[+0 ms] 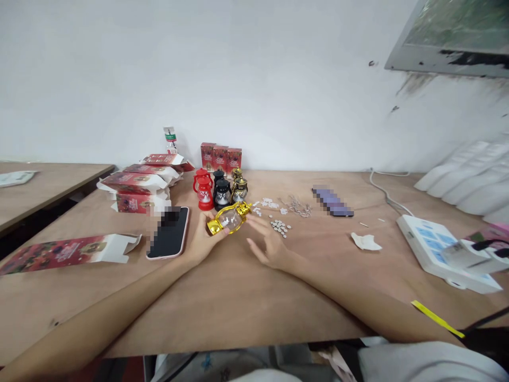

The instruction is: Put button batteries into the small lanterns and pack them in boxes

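My left hand is closed around the base end of a small gold lantern with a clear globe, tilted on its side above the table. At the lantern's top end is my right hand, its fingers spread and close to the gold cap; whether they touch it I cannot tell. Just behind stand small lanterns in pairs: red lanterns, black lanterns and bronze-coloured lanterns. To the right of them lie several coin-like silver discs, small white pieces and a tangle of thin wires.
Open red printed boxes pile up at the left, with a flattened box nearer. Three closed boxes stand by the wall. A phone lies left, another phone right. Far right are a white power strip and a paper scrap.
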### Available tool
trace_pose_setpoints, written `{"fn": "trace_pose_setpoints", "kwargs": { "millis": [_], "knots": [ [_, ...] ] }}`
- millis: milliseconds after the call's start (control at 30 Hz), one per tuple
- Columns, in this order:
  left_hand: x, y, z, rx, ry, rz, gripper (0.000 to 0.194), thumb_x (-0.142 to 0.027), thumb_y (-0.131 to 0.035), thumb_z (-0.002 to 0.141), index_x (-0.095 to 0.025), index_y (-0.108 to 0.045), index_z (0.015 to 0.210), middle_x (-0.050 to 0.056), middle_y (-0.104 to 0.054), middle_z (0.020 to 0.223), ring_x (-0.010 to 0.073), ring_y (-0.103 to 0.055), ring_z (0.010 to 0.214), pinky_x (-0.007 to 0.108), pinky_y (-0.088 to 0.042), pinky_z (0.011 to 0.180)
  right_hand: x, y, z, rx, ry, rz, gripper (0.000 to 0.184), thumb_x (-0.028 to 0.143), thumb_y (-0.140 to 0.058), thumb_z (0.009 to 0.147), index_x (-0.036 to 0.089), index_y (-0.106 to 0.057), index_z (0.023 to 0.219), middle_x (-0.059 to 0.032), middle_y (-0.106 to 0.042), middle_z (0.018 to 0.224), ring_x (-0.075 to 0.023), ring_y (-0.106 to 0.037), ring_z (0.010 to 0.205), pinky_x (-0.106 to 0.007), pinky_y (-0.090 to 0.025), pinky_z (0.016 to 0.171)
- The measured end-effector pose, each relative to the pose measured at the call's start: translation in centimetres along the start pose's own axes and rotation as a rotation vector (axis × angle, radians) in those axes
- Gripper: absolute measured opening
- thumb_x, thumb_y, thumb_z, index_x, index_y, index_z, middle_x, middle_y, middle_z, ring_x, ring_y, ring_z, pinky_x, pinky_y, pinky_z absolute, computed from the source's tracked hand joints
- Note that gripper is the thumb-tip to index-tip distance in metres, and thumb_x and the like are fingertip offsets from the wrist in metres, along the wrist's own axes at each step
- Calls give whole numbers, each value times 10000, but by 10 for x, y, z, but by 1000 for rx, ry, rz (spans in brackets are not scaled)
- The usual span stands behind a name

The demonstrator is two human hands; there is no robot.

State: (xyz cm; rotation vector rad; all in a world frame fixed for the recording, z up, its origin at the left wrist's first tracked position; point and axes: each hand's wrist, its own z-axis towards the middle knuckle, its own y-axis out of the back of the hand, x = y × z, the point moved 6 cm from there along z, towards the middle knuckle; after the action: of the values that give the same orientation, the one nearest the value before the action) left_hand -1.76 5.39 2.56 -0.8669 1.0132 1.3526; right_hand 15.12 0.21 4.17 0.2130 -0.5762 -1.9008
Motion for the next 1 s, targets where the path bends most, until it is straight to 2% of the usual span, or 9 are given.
{"fn": "trace_pose_setpoints", "kwargs": {
  "millis": [133, 333, 500, 633, 700, 800, 867, 967, 1000],
  "knots": [
    [-8, -9, -8, 66, 24, -27, 510, -430, -755, 588, -212, -338, 786, -29, -485, 852, 114, -506, 768, 219, -418, 657, -24, 5, -10, -165, -319, 224, 717, 364, -611, 818, 250, -201, 1394, -150, -306, 1427, -251, -435, 1260, -442, -477, 976],
    [-11, -34, -30, 264, -17, -61, 462, -375, -709, 671, -226, -315, 863, 20, -488, 1025, 152, -544, 949, 280, -475, 786, -38, -19, -24, -24, -779, 543, 720, 572, -685, 671, 228, -423, 1246, -93, -583, 1170, -245, -585, 1071, -414, -497, 930],
    [-31, -28, -38, 418, -168, 446, 689, -293, -697, 668, -202, -304, 1227, 148, -385, 1305, 281, -385, 1257, 478, -347, 1040, -44, -5, -24, -265, -903, 481, 570, 460, -728, 644, 224, -490, 1104, -74, -621, 1081, -250, -604, 1006, -441, -498, 901],
    [-57, 24, -50, 637, -328, 924, 721, -234, -677, 647, -234, -374, 1301, 128, -414, 1366, 320, -340, 1300, 522, -284, 1062, -52, 7, -23, -314, -890, 352, 629, 396, -754, 627, 225, -435, 1141, -85, -576, 1136, -240, -581, 1042, -435, -474, 935],
    [-67, 72, -55, 541, -360, 1121, 703, -247, -649, 664, -259, -387, 1316, 109, -428, 1386, 331, -336, 1309, 519, -287, 1048, -58, 8, -26, -316, -887, 326, 651, 394, -737, 645, 222, -400, 1174, -95, -550, 1171, -235, -579, 1044, -433, -475, 929],
    [-77, 149, -62, 259, -360, 1323, 591, -339, -600, 707, -261, -460, 1276, 98, -498, 1348, 343, -400, 1271, 550, -244, 1051, -64, 3, -32, -274, -891, 268, 672, 400, -719, 663, 209, -379, 1211, -116, -506, 1239, -248, -552, 1094, -451, -446, 962],
    [-73, 190, -62, 133, -260, 1406, 552, -399, -586, 724, -254, -492, 1249, 83, -540, 1309, 359, -430, 1246, 585, -253, 1026, -67, -1, -33, -227, -890, 237, 683, 411, -698, 689, 204, -357, 1244, -125, -501, 1253, -256, -541, 1109, -464, -433, 970],
    [-60, 224, -53, 135, -85, 1293, 595, -460, -714, 583, -251, -585, 1125, 52, -685, 1028, 300, -624, 925, 389, -477, 769, -64, -2, -29, -185, -834, 197, 704, 426, -649, 745, 204, -289, 1308, -145, -461, 1303, -261, -517, 1139, -473, -428, 967],
    [-59, 227, -48, 133, -51, 1223, 627, -459, -765, 507, -250, -612, 1078, 35, -700, 892, 256, -638, 768, 314, -474, 637, -62, 2, -27, -198, -796, 152, 690, 425, -628, 765, 203, -280, 1318, -152, -436, 1324, -267, -493, 1167, -482, -417, 975]
  ]
}}
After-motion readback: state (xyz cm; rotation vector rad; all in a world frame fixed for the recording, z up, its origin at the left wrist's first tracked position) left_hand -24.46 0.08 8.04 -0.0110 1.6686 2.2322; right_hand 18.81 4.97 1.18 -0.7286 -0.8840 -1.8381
